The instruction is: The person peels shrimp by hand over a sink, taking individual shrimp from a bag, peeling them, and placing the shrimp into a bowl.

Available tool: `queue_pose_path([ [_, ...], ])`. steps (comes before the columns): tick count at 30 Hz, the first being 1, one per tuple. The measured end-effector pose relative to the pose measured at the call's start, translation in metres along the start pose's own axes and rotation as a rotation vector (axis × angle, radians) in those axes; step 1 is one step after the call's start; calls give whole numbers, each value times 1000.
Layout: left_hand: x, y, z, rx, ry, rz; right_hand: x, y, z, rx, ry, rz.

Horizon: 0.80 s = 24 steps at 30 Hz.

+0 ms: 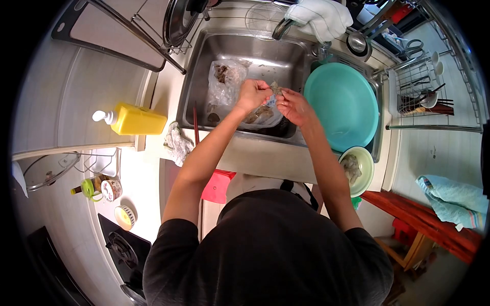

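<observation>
Over the sink (196, 86), my left hand (252, 96) and my right hand (295, 106) meet with fingertips pinched around a small greyish shrimp (276, 88). The shrimp sits between the two hands, partly covered by the fingers. Beyond my left hand, a clear plastic bag (232, 84) with brownish bits in it lies on the sink floor. Below the hands is another plastic bag (263, 117) with brownish contents, too blurred to name. A pale green bowl (365, 173) with grey shrimp (351, 168) in it stands right of my right forearm.
A large turquoise basin (342, 104) fills the sink's right side. The faucet (283, 28) has a white cloth (321, 18) over it. Left of the sink are a yellow pump bottle (138, 120), a crumpled rag (177, 145) and red chopsticks (196, 125). A utensil rack (423, 94) hangs at right.
</observation>
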State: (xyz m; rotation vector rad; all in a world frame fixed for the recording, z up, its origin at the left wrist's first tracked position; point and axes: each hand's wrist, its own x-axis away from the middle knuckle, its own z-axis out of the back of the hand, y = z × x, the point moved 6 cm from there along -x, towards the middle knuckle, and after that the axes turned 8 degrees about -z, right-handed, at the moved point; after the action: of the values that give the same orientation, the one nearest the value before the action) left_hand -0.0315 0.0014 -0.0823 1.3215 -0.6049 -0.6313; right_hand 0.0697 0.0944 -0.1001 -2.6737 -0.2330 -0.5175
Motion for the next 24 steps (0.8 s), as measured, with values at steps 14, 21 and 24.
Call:
queue_pose_path([
  [14, 30, -75, -22, -912, -271, -140, 33, -17, -59, -425, -506, 17],
  [21, 28, 56, 2, 699, -26, 231, 45, -28, -75, 272, -125, 236],
  [24, 31, 70, 7, 612, -61, 143, 46, -34, -78, 757, 100, 340],
])
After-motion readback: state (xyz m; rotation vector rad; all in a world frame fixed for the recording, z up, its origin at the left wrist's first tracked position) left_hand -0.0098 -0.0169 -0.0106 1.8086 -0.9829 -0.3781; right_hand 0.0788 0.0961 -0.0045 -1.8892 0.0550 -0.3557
